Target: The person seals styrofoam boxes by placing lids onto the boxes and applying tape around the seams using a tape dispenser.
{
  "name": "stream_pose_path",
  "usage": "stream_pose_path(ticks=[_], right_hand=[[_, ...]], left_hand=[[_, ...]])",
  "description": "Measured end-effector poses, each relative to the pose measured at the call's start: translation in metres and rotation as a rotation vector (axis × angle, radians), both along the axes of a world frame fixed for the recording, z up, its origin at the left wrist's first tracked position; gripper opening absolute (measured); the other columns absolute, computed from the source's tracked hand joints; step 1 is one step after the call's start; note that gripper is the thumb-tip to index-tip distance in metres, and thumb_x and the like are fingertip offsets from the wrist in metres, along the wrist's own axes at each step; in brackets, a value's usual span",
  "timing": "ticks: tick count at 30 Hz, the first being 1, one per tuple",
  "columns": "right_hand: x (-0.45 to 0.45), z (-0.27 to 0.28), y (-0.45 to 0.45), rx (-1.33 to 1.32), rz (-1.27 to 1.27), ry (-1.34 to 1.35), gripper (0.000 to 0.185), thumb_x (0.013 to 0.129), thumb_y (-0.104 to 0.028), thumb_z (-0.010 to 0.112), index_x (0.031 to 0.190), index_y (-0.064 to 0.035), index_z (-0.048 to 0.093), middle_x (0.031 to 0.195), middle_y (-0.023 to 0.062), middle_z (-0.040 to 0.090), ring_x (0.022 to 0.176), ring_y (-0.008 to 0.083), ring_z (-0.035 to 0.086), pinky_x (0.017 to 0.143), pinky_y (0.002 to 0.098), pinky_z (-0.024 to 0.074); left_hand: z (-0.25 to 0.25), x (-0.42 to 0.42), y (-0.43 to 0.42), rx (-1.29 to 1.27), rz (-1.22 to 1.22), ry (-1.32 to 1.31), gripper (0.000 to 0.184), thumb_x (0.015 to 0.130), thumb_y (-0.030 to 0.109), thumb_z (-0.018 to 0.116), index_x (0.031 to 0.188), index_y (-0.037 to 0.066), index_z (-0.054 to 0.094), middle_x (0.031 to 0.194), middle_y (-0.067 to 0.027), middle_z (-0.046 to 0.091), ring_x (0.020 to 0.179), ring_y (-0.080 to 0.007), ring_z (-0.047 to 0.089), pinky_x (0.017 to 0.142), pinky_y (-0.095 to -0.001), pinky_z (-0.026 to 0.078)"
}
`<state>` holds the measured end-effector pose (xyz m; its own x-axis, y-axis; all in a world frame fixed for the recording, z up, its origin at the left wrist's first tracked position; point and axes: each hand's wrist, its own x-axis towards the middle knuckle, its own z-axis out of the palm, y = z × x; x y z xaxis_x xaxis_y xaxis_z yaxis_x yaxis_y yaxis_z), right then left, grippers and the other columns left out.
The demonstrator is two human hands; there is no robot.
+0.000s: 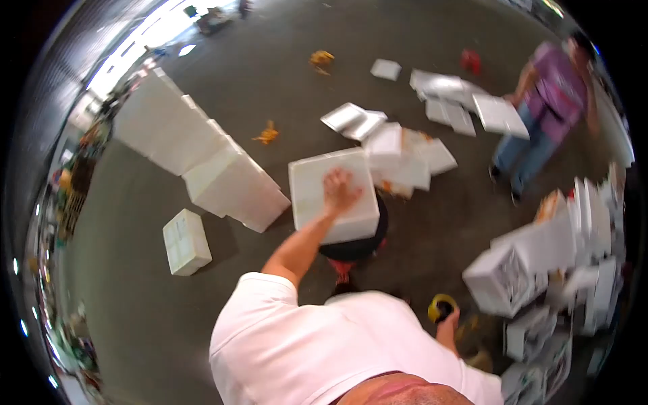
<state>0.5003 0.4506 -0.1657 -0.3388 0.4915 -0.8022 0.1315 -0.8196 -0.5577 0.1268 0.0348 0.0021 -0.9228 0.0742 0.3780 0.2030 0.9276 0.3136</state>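
Note:
My left hand (342, 191) lies with fingers spread on top of a white foam box (312, 196). The box rests on a round black stool (378, 236) with red parts beneath, and hides most of its seat. Low on the right, my right hand (448, 327) grips a roll of yellow tape (442, 307) near my side. Just beyond the box, white foam lids (405, 165) with orange-brown marks lie in a loose pile.
Stacked white foam boxes (223, 169) stand at left, with a single box (187, 243) nearby. Broken foam boxes (513, 270) heap up at right. A co-worker in a purple shirt (555, 88) holds a white foam lid (499, 115). Yellow strapping (268, 133) lies on the floor.

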Motion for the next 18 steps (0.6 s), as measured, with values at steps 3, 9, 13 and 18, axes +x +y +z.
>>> stream_pose_path(ticks=[3,9,13,18], right_hand=[[-0.004,0.007,0.005,-0.006,0.052,-0.007,0.044,0.085,-0.04,0.063,0.12,-0.0122,0.063,0.119,0.0074,0.062,0.109,0.0258,0.059,0.094,0.0442,0.0487],[-0.046,0.039,-0.002,0.056,0.169,0.254,0.056,0.092,-0.035,0.06,0.137,-0.0034,0.05,0.134,0.0083,0.054,0.121,0.0239,0.052,0.103,0.0402,0.0418],[-0.079,0.046,-0.011,0.002,0.259,0.294,0.043,0.092,-0.024,0.061,0.129,-0.0024,0.056,0.12,0.0067,0.062,0.109,0.0205,0.06,0.093,0.0358,0.0499],[-0.166,0.008,-0.038,0.01,0.367,0.378,0.063,0.085,-0.013,0.07,0.142,-0.0011,0.045,0.128,0.0095,0.058,0.114,0.018,0.056,0.094,0.032,0.0476]], left_hand=[[-0.008,-0.04,0.001,0.037,-0.091,0.005,0.075,0.074,0.052,0.073,0.131,0.008,0.053,0.137,-0.0211,0.048,0.128,-0.0397,0.043,0.11,-0.0519,0.029],[0.012,-0.08,0.041,-0.181,-0.209,-0.078,0.084,0.071,0.048,0.075,0.141,0.011,0.046,0.145,-0.0179,0.042,0.136,-0.0352,0.035,0.113,-0.0486,0.025],[0.0,-0.103,0.041,-0.174,-0.328,-0.061,0.068,0.067,0.03,0.076,0.128,0.007,0.055,0.124,-0.0141,0.053,0.121,-0.0336,0.045,0.107,-0.0437,0.034],[0.005,-0.09,0.055,-0.187,-0.598,-0.167,0.065,0.066,0.02,0.075,0.126,0.007,0.054,0.121,-0.0143,0.053,0.118,-0.0345,0.046,0.105,-0.0453,0.035]])
